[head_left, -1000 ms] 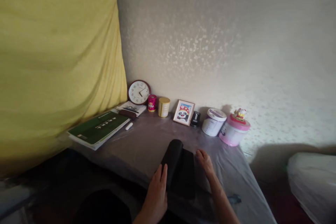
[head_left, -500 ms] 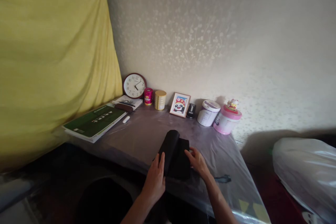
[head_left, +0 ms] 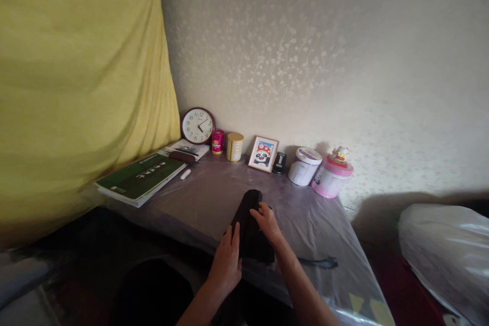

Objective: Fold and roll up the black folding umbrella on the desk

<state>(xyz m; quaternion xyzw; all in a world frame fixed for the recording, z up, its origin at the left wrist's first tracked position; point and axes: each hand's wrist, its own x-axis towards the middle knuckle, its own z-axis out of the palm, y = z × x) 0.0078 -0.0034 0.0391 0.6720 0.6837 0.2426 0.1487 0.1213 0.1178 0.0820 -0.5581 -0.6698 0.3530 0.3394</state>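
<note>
A black folded, cloth-like item point(head_left: 250, 229) lies near the front edge of the table, its left part rolled or folded thick. My left hand point(head_left: 228, 257) grips its lower left side, fingers along the outer edge and thumb lower down. On its upper right part, my right hand point(head_left: 266, 220) is closed with thumb and fingers pinching the black material. What exactly the item is cannot be told from its plain dark surface. A dark strap-like piece point(head_left: 324, 263) lies on the table beyond my right forearm.
Along the wall stand a clock point(head_left: 198, 126), a pink can point(head_left: 217, 141), a yellow-lidded can point(head_left: 235, 146), a framed panda picture point(head_left: 263, 153), a black stapler-like object point(head_left: 279, 162) and two tubs point(head_left: 304, 167). A green book point(head_left: 141, 175) lies left, beside a white stick-like object point(head_left: 185, 174).
My right hand has moved left and slightly up, carrying the right flap of the black item over toward the rolled part. The left hand stays at the left side.
</note>
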